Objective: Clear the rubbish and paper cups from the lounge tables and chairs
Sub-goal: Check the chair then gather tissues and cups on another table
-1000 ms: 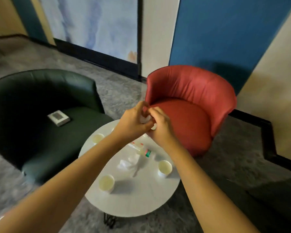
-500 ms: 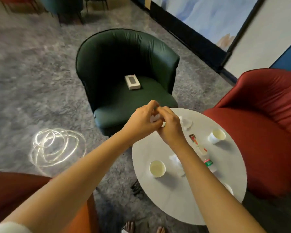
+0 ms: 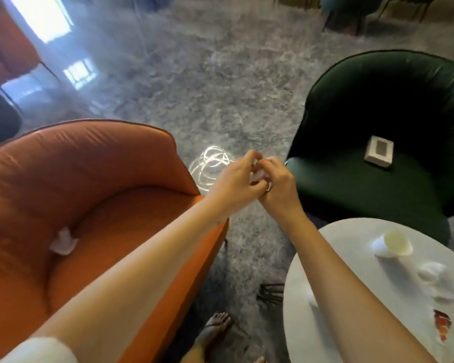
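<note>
My left hand [image 3: 237, 179] and my right hand [image 3: 279, 184] are pressed together in mid-air over the carpet, both shut on a small white crumpled paper [image 3: 257, 176] that mostly hides between the fingers. A paper cup [image 3: 392, 243] lies tipped on its side on the round white table [image 3: 351, 323] at the lower right. Crumpled white tissue [image 3: 438, 281] lies beside it, and a red wrapper [image 3: 442, 323] sits near the table's right edge. Another crumpled tissue [image 3: 63, 241] rests on the orange chair [image 3: 76, 179] at the left. A small white box [image 3: 379, 155] lies on the green chair [image 3: 378, 113].
Grey carpet [image 3: 207, 87] fills the middle, with a bright ring of reflected light [image 3: 210, 166] on it. A bare foot [image 3: 215, 328] stands between the orange chair and the table. More chairs stand at the far edges.
The view has swung left: the red chair has left the frame and the orange chair has come in. My hands stay together on the white paper.
</note>
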Demonstrator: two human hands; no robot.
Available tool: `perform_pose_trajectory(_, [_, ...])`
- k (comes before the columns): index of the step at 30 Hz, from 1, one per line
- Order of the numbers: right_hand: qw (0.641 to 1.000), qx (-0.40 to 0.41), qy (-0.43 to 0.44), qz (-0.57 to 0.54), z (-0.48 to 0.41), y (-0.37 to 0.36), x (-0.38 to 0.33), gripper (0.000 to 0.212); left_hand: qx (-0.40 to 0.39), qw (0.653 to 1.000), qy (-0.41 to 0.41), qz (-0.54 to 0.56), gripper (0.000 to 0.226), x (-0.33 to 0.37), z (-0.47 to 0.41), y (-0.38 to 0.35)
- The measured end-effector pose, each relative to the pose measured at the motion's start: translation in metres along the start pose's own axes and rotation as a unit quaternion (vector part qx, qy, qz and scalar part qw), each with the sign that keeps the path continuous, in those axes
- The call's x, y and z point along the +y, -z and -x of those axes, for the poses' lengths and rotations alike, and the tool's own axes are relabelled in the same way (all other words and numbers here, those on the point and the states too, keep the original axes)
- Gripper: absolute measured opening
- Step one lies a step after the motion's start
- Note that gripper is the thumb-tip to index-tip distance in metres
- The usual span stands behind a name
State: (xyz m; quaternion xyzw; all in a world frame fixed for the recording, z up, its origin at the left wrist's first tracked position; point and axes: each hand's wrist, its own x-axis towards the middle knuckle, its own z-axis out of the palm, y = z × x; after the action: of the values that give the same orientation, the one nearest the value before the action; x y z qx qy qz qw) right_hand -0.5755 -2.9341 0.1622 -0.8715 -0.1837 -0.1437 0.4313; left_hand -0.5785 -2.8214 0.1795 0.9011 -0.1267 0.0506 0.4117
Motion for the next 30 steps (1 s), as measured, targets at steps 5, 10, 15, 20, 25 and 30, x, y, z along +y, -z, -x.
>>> perform_pose_trajectory(5, [0.994,-0.068,0.059,-0.060,-0.002,-0.060,-0.031,0.026,0.081,0.993,0.079,-0.041,0.027,-0.031,0.049,0.045])
perform_pose_trajectory(10, [0.978,-0.141,0.094,-0.123,0.001,-0.113,-0.062,0.027,0.133,0.979,0.149,-0.043,0.032,-0.060,0.091,0.080])
perform_pose_trajectory(15, [0.963,-0.192,0.116,-0.148,-0.001,-0.151,-0.090,0.028,0.163,0.967,0.189,-0.052,0.032,-0.087,0.114,0.109])
perform_pose_trajectory(20, [0.951,-0.233,0.136,-0.153,-0.012,-0.202,-0.120,0.026,0.183,0.956,0.222,-0.052,0.032,-0.128,0.131,0.145])
perform_pose_trajectory(25, [0.935,-0.280,0.140,-0.163,-0.035,-0.270,-0.158,0.025,0.215,0.939,0.264,-0.060,0.032,-0.181,0.144,0.198])
perform_pose_trajectory(30, [0.911,-0.336,0.167,-0.171,-0.048,-0.343,-0.205,0.042,0.241,0.911,0.326,-0.079,0.032,-0.240,0.172,0.259])
